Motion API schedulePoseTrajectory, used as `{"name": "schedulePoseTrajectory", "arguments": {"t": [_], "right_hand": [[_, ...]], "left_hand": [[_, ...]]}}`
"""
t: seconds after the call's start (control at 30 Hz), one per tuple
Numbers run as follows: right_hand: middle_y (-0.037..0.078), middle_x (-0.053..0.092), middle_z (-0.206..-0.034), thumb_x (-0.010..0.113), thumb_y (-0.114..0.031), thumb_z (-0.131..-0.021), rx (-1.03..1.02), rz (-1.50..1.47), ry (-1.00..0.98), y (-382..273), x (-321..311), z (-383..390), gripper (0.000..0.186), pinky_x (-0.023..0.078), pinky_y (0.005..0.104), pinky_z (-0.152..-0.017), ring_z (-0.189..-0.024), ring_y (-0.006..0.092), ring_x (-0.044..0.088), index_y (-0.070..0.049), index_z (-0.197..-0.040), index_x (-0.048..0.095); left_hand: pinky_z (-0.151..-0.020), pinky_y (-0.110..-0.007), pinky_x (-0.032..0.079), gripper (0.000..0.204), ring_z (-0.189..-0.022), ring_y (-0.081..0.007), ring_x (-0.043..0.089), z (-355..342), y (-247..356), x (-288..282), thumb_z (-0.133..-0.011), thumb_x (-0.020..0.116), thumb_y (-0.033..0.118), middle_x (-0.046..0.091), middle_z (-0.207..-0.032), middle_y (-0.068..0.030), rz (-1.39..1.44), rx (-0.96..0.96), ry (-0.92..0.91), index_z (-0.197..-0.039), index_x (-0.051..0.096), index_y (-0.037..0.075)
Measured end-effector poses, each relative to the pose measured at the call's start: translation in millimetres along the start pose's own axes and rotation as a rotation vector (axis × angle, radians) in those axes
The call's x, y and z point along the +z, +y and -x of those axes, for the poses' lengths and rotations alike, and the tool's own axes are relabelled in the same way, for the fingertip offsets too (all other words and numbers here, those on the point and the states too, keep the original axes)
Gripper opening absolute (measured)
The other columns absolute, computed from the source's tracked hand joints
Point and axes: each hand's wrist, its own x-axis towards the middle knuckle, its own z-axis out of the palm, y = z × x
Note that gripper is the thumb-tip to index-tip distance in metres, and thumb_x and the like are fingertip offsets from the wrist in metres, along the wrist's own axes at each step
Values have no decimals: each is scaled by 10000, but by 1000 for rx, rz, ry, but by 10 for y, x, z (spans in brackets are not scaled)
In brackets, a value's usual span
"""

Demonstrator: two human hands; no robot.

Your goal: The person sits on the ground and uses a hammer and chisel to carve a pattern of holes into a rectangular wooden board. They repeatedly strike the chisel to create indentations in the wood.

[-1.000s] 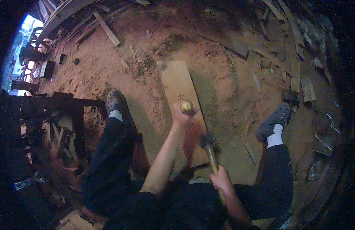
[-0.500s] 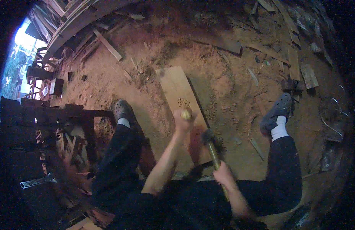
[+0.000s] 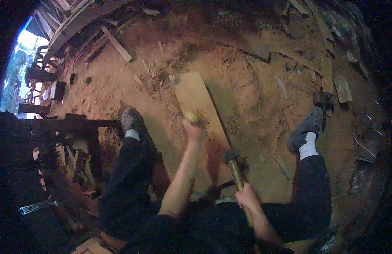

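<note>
A pale wooden board (image 3: 188,89) lies lengthwise on the dirt between my feet. Over its middle, my left hand (image 3: 195,133) is closed around an upright tool whose round yellowish handle end (image 3: 191,117) points up at me. The tool's lower end is hidden, so its kind is unclear. A cluster of small dark marks (image 3: 207,125) on the board shows partly beside that hand. My right hand (image 3: 247,196) grips a hammer (image 3: 237,172) by its yellowish handle. The dark hammer head is beside the board's right edge, apart from the left hand.
My shoes, a grey clog (image 3: 134,121) at left and another clog (image 3: 309,125) at right, flank the board. A dark wooden bench (image 3: 92,122) stands at left, with a metal hand tool (image 3: 37,205) nearer me. Wood scraps (image 3: 116,43) litter the dirt floor.
My left hand and its tool have shifted left and slightly farther along the board, now beside the dark marks. The hammer head sits a little lower, still in my right hand.
</note>
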Motion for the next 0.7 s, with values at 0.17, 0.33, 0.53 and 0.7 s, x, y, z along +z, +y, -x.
{"name": "schedulePoseTrajectory", "arguments": {"t": [0.17,0.33,0.53,0.7], "right_hand": [[74,485,-531,509,-21,-713,27,4,-18,-96,-57,5,164,380,309,-330,-368,162,466,-11,-868,457],[75,491,-537,549,-34,-709,-143,68,76,427,120,-204,152,375,310,-329,-372,164,473,-8,-833,463],[70,470,-506,508,9,-686,117,29,-49,-109,-58,-9,109,367,309,-315,-362,157,461,-11,-783,464],[68,450,-483,466,28,-679,141,-103,-87,-247,-121,68,148,374,309,-312,-353,156,453,-5,-823,457]], "left_hand": [[-404,-210,269,216,-436,-81,354,-881,982,-4,-669,605,22,394,-563,32,274,-97,61,-680,416,126],[-426,-220,302,294,-491,-80,382,-692,1359,61,-633,678,25,400,-608,41,236,50,-214,-685,406,123],[-489,-223,368,332,-540,-82,421,-141,649,-61,-603,729,49,413,-635,31,151,-111,-385,-700,417,108],[-444,-226,381,265,-521,-97,462,99,458,4,-619,679,10,456,-603,10,89,-141,-469,-686,440,103]]}}
